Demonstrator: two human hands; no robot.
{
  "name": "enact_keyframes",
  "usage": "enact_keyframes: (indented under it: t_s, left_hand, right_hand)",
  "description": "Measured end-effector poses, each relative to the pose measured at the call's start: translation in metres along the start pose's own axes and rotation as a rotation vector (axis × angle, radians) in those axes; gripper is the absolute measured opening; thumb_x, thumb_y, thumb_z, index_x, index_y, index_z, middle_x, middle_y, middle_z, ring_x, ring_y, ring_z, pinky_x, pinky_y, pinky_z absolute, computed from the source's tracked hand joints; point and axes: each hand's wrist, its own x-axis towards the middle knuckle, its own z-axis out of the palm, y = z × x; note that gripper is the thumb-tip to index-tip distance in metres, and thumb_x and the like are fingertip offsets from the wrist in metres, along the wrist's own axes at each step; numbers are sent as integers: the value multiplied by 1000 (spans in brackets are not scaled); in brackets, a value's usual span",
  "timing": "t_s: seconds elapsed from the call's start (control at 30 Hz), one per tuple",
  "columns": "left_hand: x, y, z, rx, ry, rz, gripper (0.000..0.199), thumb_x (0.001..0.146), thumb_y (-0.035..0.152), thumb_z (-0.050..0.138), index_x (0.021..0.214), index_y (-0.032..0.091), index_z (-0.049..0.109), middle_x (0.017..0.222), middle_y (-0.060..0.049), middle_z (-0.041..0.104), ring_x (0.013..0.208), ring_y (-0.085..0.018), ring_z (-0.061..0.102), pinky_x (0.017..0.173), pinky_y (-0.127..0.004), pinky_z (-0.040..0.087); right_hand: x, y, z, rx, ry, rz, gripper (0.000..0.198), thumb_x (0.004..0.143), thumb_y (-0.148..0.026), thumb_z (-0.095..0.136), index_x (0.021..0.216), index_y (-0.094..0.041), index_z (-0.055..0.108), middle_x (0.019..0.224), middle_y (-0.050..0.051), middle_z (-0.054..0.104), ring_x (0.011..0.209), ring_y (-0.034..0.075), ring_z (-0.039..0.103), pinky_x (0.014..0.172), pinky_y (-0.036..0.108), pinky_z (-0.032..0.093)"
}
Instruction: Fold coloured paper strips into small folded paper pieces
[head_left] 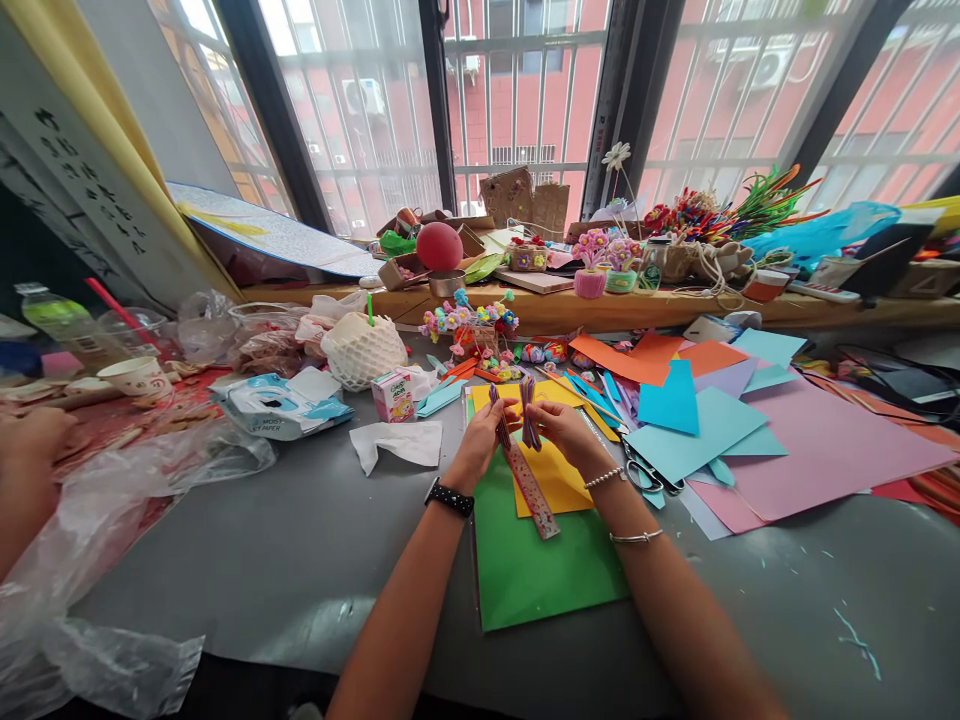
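My left hand point(480, 445) is closed on a narrow, dark striped bundle point(499, 415) that looks like pleated paper. A similar striped bundle point(530, 420), spread at both ends and pinched in at the middle, is held between the fingers of my right hand point(564, 432). Both are upright and close together; whether they are joined is unclear. Just beneath them, a patterned red and white ruler point(534, 495) lies slanted across a yellow sheet point(566, 475). Under that rests a larger green sheet point(544, 580) on the grey table point(300, 550).
To the right lie scissors point(646, 472), light blue paper point(697, 430) and a large pink sheet point(832, 450). On the left are a wipes pack point(277, 405), a small pink box point(394, 396), a tissue point(397, 445) and another person's arm point(22, 480). Crafts crowd the window ledge point(547, 312).
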Motion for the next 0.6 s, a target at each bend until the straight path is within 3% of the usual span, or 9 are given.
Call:
enact_keyframes:
  t_s: [0.33, 0.6]
  left_hand:
    - [-7, 6, 7, -175, -253, -116, 24, 80, 22, 43, 94, 9, 59, 91, -10, 62, 81, -16, 57, 68, -24, 44]
    - [-10, 7, 10, -221, -272, -154, 25, 82, 18, 38, 92, 8, 59, 88, -10, 63, 78, -13, 57, 72, -24, 43]
  right_hand:
    - [-2, 0, 3, -94, -41, -1, 34, 59, -45, 63, 56, -12, 55, 53, -4, 43, 52, 7, 36, 52, 23, 27]
    - [-6, -6, 0, -35, -91, -11, 30, 58, -41, 66, 58, -13, 55, 60, -3, 45, 55, 7, 40, 55, 23, 32]
